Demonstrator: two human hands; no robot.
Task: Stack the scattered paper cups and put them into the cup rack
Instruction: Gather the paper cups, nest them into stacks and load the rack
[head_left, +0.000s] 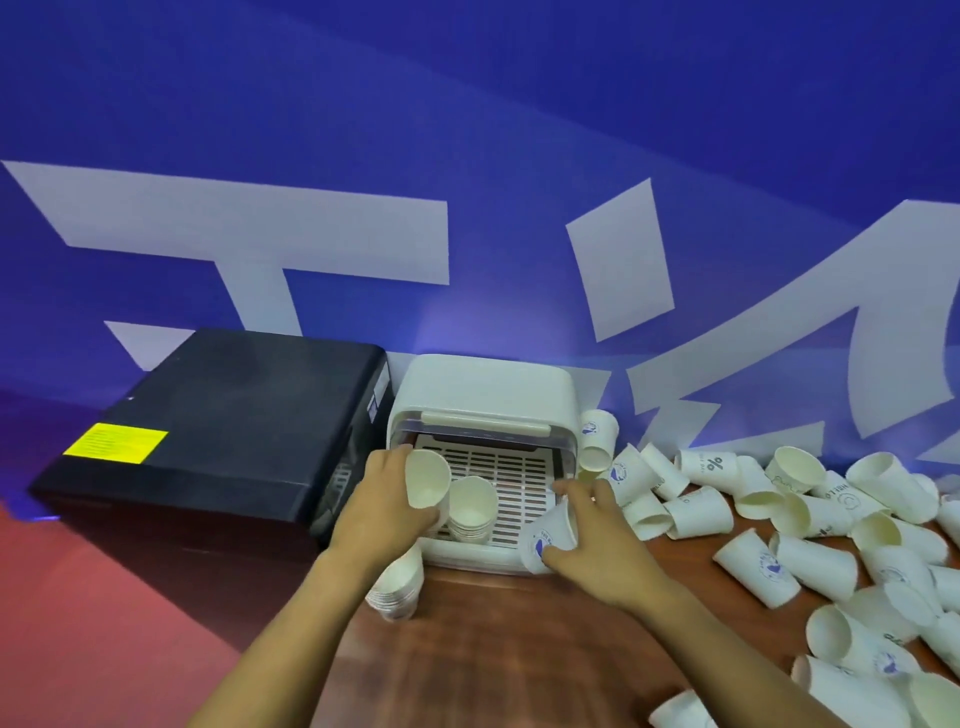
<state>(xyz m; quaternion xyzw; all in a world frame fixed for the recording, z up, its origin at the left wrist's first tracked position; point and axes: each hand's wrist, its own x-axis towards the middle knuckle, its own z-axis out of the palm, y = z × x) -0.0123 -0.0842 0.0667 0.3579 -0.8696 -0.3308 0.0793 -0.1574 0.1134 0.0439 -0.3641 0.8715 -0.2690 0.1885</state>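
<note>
We saw one white cup rack (483, 387) standing against the blue wall (467, 104), its front open and its slatted tray (511, 480) showing, with one black box (218, 431) just beside it on the left, bearing one yellow label (115, 442). Our left hand (387, 501) was closed around one paper cup (427, 478), tilted with its mouth toward us, at the tray's left edge. Our right hand (597, 540) gripped a second single cup (549, 531), blue-printed and lying on its side, at the tray's front right corner. Two stacks were in view: one stack of nested cups (471, 506) stood upright on the tray between our hands, and another stack (397, 587) stood on the brown table (519, 649) just below our left wrist; the number of cups in each we could not tell. To the right, loose cups (810, 525) lay scattered and overlapping across the table, more than twenty of them, too jumbled for an exact count, and one cup (598, 439) leaned against the rack's right side
</note>
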